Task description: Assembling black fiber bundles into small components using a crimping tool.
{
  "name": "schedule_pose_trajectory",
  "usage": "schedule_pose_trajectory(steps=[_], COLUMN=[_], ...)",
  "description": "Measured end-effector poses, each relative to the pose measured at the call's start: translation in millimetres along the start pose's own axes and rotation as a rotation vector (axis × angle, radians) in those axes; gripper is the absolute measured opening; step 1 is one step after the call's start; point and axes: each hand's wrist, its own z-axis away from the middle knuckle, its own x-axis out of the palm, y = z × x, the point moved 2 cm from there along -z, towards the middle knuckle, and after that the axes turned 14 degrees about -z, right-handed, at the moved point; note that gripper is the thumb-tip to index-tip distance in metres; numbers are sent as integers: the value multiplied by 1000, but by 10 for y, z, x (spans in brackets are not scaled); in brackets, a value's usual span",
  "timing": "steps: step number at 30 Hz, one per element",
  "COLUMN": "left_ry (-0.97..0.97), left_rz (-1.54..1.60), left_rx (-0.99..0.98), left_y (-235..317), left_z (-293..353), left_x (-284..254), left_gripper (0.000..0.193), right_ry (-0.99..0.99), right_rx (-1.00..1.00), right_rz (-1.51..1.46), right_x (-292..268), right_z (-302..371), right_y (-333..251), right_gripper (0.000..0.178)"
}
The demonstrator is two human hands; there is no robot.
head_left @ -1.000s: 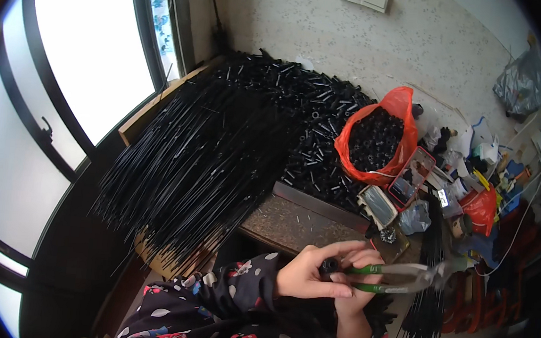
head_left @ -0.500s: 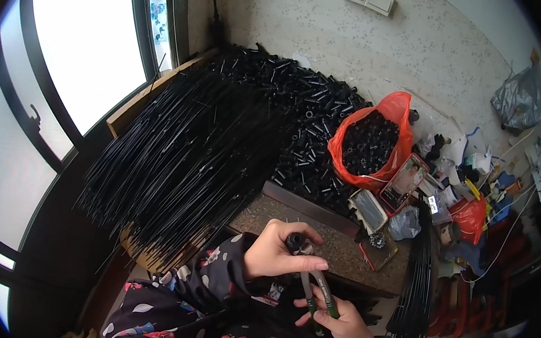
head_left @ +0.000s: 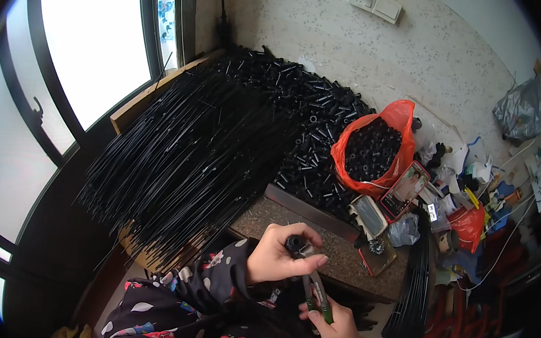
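Observation:
Close in front of my body, my left hand (head_left: 270, 256) is closed around a short black tubular part (head_left: 293, 242) with its round open end facing up. My right hand (head_left: 341, 335) grips a pair of pliers (head_left: 322, 302) by its green handles, just to the right and nearer to me. The metal jaws of the pliers reach up to the tubular part, beside my left thumb. Whether the jaws touch the part, and what lies between them, is too small to tell.
Long thin black rods (head_left: 163, 147) lie piled at the left, before a heap of black tubular pieces (head_left: 315, 96). A red plastic bag (head_left: 341, 169) holds small black parts. Two phones (head_left: 405, 190), (head_left: 378, 259) and a clear bag (head_left: 405, 231) sit on the brown speckled tabletop (head_left: 340, 249).
The handles of the pliers have come closer together in my right hand. My left hand keeps its hold on the tubular part. The whole view has shifted slightly.

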Motion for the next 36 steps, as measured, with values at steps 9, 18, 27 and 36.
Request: schedule_pose_trajectory(steps=[9,18,27,36], left_ry=[117,-5,18,200], left_rz=[74,31,171,632], left_rx=[3,-59,8,204], left_y=[30,-20,-125,333], left_z=[106,66,150,-243], left_x=[-23,-53,32,-287], left_gripper=[28,33,42,37], right_ry=[55,201,392,176], right_rx=[-49,-104,0,-414], right_rz=[201,440,1050,741], right_x=[187,-564,-879,-637], right_z=[-72,-428,-522,-292], right_y=[101,404,1168,814], right_gripper=[37,30,40,65])
